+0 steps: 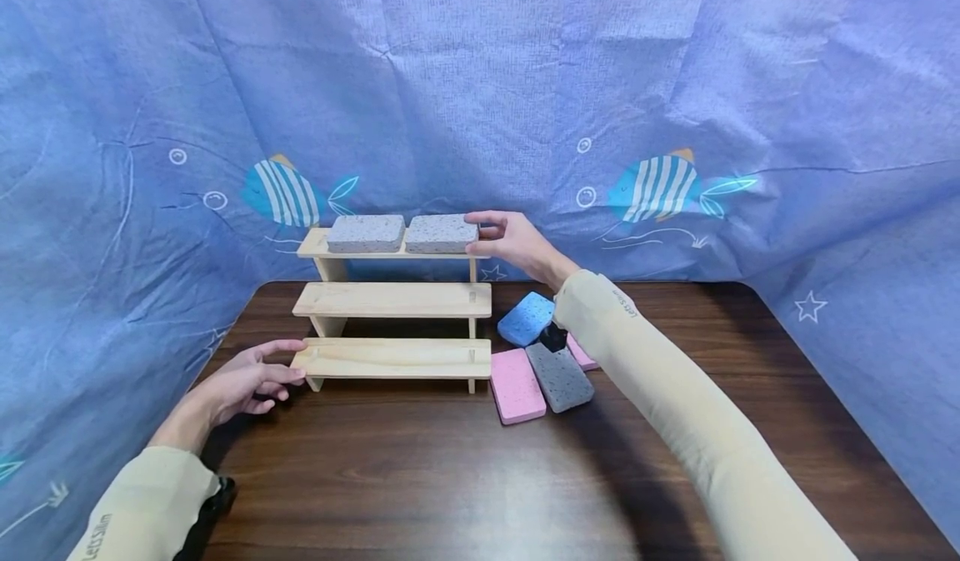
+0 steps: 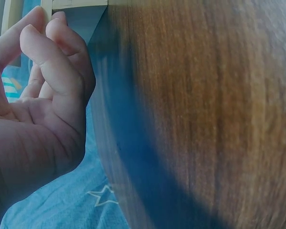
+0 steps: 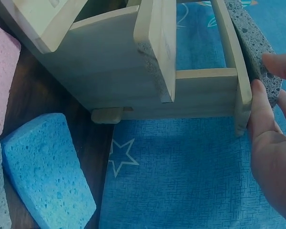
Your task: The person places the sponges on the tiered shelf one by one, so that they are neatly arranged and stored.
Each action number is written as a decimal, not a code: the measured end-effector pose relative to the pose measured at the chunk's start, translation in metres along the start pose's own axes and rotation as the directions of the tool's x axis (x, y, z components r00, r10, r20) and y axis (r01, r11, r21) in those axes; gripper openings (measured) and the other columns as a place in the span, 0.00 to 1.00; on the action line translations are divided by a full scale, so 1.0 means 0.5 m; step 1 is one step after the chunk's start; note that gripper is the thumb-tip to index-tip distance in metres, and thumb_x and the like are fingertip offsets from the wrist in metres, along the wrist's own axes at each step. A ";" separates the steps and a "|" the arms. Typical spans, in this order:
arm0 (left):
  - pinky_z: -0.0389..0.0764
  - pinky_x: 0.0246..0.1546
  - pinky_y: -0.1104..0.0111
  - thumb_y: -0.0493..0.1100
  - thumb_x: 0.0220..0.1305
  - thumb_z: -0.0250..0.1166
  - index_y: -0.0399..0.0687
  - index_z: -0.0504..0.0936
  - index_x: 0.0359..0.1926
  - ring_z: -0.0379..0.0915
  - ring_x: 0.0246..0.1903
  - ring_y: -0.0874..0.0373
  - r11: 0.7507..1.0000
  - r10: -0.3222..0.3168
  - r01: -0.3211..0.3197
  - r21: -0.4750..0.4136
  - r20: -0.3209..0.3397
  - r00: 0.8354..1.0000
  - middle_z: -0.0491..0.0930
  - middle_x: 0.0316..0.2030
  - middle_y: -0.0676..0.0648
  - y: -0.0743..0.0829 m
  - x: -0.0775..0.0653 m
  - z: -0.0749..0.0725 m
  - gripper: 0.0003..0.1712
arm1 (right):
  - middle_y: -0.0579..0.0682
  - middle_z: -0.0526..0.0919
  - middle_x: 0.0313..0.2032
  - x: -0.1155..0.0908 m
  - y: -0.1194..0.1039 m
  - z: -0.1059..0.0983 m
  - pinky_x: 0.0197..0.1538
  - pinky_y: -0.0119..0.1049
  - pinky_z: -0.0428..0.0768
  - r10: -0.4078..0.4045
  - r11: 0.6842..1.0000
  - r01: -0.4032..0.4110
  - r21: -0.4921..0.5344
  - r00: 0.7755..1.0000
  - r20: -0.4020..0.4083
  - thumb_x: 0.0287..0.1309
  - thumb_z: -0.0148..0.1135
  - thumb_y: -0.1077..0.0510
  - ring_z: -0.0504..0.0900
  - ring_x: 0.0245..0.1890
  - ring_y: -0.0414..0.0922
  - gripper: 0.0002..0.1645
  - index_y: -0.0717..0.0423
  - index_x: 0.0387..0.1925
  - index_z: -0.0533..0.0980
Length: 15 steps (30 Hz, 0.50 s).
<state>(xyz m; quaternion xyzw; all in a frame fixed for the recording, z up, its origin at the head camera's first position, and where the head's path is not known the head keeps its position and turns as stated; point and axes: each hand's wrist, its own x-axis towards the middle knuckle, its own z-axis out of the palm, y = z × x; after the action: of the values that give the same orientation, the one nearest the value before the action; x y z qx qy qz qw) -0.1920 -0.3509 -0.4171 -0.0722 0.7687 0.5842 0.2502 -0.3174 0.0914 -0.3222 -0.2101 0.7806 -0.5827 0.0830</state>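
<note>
A three-tier wooden shelf [image 1: 392, 300] stands on the table. On its top tier lie two speckled grey sponges, the left sponge [image 1: 365, 233] and the right sponge [image 1: 442, 234], side by side. My right hand [image 1: 521, 242] pinches the right end of the right-hand sponge; in the right wrist view, fingertips lie on that sponge [image 3: 257, 43] and at the shelf edge. With thumb and index finger, my left hand [image 1: 243, 380] grips the left end of the lowest tier, its other fingers curled below. The middle and lowest tiers hold nothing.
Right of the shelf lie a blue sponge [image 1: 527, 319], a pink sponge [image 1: 517, 386], a dark grey sponge [image 1: 560, 376] and another pink sponge [image 1: 581, 353], partly hidden by the right sleeve. A blue fish-print curtain [image 1: 480, 86] hangs behind the brown table [image 1: 420, 478].
</note>
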 end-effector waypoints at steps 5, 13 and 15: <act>0.80 0.22 0.72 0.45 0.65 0.71 0.52 0.61 0.73 0.78 0.26 0.62 1.000 -0.002 0.002 -0.005 0.000 1.000 0.85 0.40 0.49 -0.002 -0.003 0.001 0.41 | 0.58 0.82 0.57 -0.004 0.001 0.000 0.69 0.49 0.68 0.003 1.000 -0.003 -0.028 1.000 0.002 0.59 0.72 0.59 0.76 0.64 0.49 0.36 0.53 0.69 0.72; 0.80 0.23 0.72 0.46 0.65 0.71 0.52 0.60 0.74 0.78 0.27 0.62 1.000 0.000 0.000 -0.004 -0.009 1.000 0.85 0.40 0.49 -0.003 -0.002 0.000 0.41 | 0.53 0.76 0.66 -0.005 -0.008 -0.004 0.69 0.49 0.68 0.012 0.998 -0.011 -0.058 1.000 0.009 0.59 0.73 0.58 0.71 0.68 0.50 0.36 0.52 0.69 0.73; 0.81 0.23 0.72 0.46 0.65 0.71 0.52 0.60 0.74 0.78 0.27 0.62 1.000 -0.001 0.001 -0.004 -0.011 1.000 0.85 0.40 0.49 -0.001 -0.002 0.001 0.41 | 0.50 0.73 0.68 -0.004 -0.014 -0.007 0.69 0.49 0.68 0.018 0.998 -0.017 -0.068 1.000 0.011 0.59 0.73 0.58 0.71 0.68 0.50 0.36 0.52 0.69 0.73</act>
<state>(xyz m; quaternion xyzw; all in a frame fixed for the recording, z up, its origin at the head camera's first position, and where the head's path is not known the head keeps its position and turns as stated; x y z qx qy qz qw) -0.1907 -0.3509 -0.4168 -0.0761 0.7689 0.5853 0.2461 -0.3150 0.0937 -0.3148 -0.2093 0.8012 -0.5539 0.0858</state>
